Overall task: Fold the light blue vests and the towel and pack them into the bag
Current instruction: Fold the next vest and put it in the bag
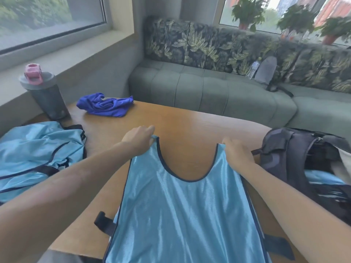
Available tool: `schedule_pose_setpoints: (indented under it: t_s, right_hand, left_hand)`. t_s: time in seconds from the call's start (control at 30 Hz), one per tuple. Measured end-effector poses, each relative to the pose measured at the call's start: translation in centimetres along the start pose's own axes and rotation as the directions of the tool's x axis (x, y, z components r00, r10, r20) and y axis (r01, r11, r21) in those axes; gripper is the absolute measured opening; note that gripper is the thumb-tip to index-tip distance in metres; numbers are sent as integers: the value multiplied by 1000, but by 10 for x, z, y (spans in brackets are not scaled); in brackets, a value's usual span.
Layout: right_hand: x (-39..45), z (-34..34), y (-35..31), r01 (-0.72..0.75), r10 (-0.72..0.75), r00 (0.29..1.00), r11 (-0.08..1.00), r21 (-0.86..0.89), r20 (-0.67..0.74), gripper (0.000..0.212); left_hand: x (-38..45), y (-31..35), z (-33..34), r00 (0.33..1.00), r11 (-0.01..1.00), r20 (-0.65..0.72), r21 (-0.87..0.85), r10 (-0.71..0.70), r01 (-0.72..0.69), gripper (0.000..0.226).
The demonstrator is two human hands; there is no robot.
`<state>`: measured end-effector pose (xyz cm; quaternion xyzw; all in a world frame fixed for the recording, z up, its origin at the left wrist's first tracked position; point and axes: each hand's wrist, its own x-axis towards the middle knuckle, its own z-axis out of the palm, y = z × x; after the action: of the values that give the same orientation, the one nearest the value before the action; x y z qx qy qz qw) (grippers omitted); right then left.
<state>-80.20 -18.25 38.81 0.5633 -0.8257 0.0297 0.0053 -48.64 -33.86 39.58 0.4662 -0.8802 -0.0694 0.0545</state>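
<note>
Vest (182,211) flat on table (190,122), long axis 6 to 12 o'clock, neck toward 12 | left hand (138,140) pinches left shoulder strap | right hand (238,153) pinches right strap | bag (296,154) at 3 o'clock

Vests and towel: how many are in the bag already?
Light blue cloth shows inside the open bag, so some seems packed. Left hand and right hand grip one vest by its shoulders. The vest pile and crumpled towel still wait.
</note>
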Motion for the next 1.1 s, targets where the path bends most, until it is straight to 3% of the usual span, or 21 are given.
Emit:
schedule_pose_setpoints:
  t_s: [0.17, 0.23, 0.3, 0.37, 0.43, 0.67, 1.1]
  right_hand:
    - [-14, 6, -12, -39, 47, 990, 997, 60, -135, 35]
    - [-26, 14, -19, -49, 60, 995, 991, 129, -86, 22]
    - [-37, 26, -21, -38, 38, 999, 990, 139, -1, 11]
    - [-44, 42, -19, -5, -3, 996, 996, 84, 86, 33]
    - [-49, 52, -18, 10, -10, 993, 1000, 5, 119, 53]
    - [-40, 66, -24, -29, 16, 992, 995, 95, 126, 70]
    - [89, 76, -33, -37, 34, 997, 999, 38, 67, 67]
  left_hand:
    - [-25, 7, 15, 996, 998, -80, 47, 44, -40, 30]
    - [-39, 13, 29, 995, 998, -87, 41, 55, -51, 27]
    - [-49, 21, 40, 999, 999, 8, 5, 33, -33, 29]
    - [-54, 27, 52, 992, 1000, 127, 18, -2, 0, 48]
    - [-57, 32, 64, 987, 999, 152, 5, -54, 54, 62]
    - [-39, 37, 90, 999, 998, -37, 46, -38, 40, 83]
    - [95, 31, 95, 999, 997, -43, 75, 12, -8, 63]
